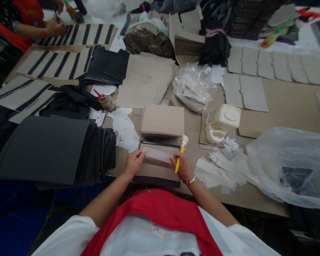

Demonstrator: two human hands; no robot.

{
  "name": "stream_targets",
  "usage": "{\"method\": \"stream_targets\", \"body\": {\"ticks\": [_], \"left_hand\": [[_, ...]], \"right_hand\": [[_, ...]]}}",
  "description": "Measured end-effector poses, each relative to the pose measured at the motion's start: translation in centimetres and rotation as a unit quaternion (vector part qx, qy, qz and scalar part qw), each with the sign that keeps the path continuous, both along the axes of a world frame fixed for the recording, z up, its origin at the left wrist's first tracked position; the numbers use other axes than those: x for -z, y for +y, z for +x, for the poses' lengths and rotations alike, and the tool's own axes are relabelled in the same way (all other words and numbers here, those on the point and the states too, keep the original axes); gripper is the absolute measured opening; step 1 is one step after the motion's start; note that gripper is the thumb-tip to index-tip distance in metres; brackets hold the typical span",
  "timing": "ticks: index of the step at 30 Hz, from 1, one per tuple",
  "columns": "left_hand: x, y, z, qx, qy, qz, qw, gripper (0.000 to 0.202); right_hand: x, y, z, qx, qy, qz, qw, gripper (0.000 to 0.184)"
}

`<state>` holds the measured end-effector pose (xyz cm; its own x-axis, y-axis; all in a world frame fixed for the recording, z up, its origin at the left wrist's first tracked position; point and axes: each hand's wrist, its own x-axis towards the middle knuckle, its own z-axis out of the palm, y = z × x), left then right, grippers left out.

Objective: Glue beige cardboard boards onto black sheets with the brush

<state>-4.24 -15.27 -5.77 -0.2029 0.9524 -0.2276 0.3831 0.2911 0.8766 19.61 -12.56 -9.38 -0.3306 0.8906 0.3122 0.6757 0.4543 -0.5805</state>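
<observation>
My left hand (133,163) lies flat with fingers spread on a pale strip (157,155), pinning it to the black-edged board (157,170) in front of me. My right hand (183,166) is closed around a yellow brush (180,156), bristles up so they touch nothing, fingertips steadying the strip's other end. A cardboard stack (162,121) sits just beyond; paper scraps (221,170) crowd my right, black sheets (50,149) my left. Another person's hand (54,27) works on striped panels (77,34) far off.

Head camera, looking steeply down, close over table (282,106); single view
</observation>
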Motion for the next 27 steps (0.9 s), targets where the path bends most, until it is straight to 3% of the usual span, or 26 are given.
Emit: {"method": "stream_targets", "body": {"ticks": [3, 8, 11, 21, 27], "left_hand": [[1.7, 0.4, -0.6, -0.05, 0.009, -0.074, 0.996, 0.027], [3.4, 1.6, -1.0, -0.034, 0.143, -0.076, 0.986, 0.026], [4.0, 2.4, -1.3, -0.033, 0.174, -0.1, 0.979, 0.026], [5.2, 2.9, -1.9, -0.046, 0.143, -0.131, 0.98, 0.026], [4.7, 3.0, -1.9, -0.022, 0.17, -0.152, 0.973, 0.025]], "right_hand": [[1.3, 0.6, 0.6, 0.059, -0.052, 0.004, 0.997, 0.019], [2.9, 2.1, -0.2, 0.1, -0.095, 0.002, 0.99, 0.026], [3.6, 2.5, -0.8, 0.123, -0.115, -0.014, 0.986, 0.027], [4.2, 2.7, -1.1, 0.136, -0.123, -0.011, 0.983, 0.025], [4.2, 2.7, -1.6, 0.146, -0.129, -0.039, 0.98, 0.024]]}}
